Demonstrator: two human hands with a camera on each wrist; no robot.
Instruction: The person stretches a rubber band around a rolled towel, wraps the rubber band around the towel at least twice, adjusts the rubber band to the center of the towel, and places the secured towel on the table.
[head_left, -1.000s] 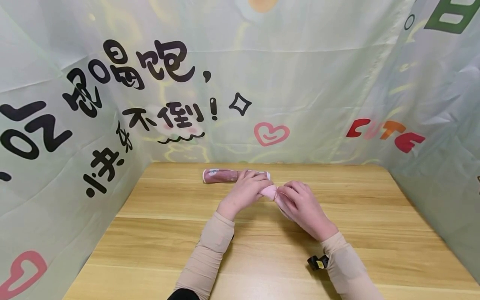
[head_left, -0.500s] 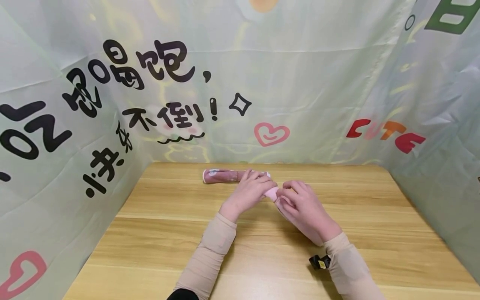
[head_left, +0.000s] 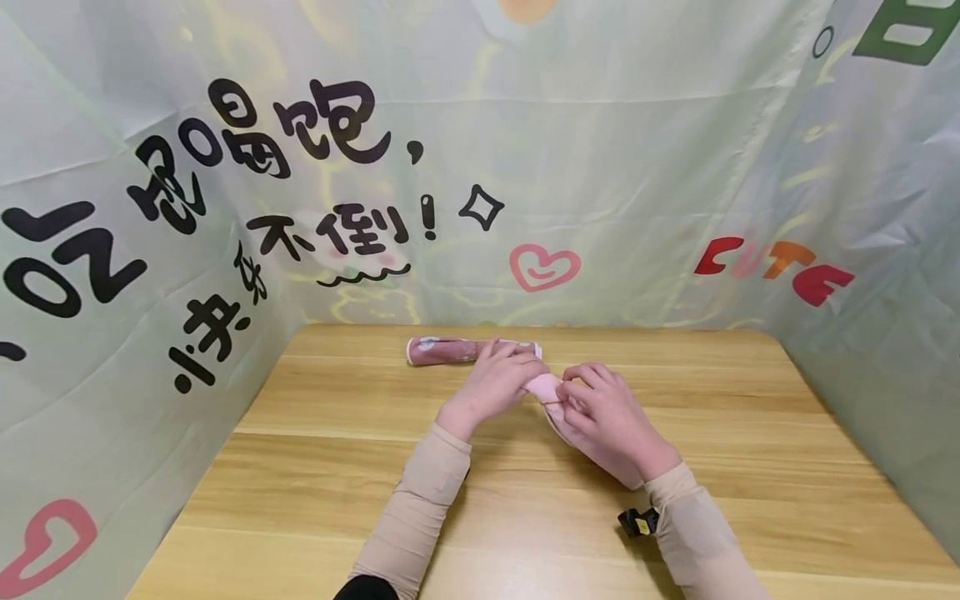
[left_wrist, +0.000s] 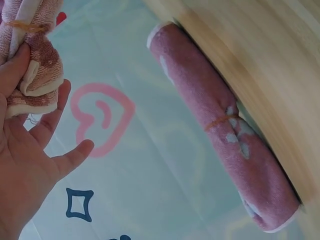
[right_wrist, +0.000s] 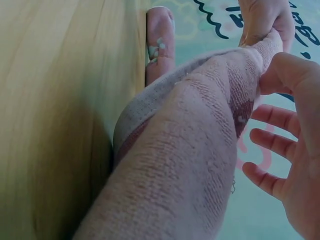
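Note:
My left hand [head_left: 495,382] grips one end of a pink towel [head_left: 543,387] with white edging, its thumb along the cloth in the left wrist view. An orange rubber band [left_wrist: 29,27] circles the gathered towel just beyond that thumb. At the band, the thumb and forefinger of my right hand [head_left: 621,423] pinch, though the contact itself is partly hidden; its other fingers are spread in the right wrist view. Below the band the towel's longer part [right_wrist: 175,145] hangs loosely folded towards the right wrist. Behind my left hand lies a second rolled towel [head_left: 441,352], darker pink, also banded.
The wooden table [head_left: 337,467] meets a printed fabric curtain [head_left: 637,167] at the back and sides. A small black device [head_left: 637,523] sits by the right wrist.
My right fingers have shifted slightly at the band, and more of the towel's loose part now shows under the right hand. The rolled towel behind has stayed in place.

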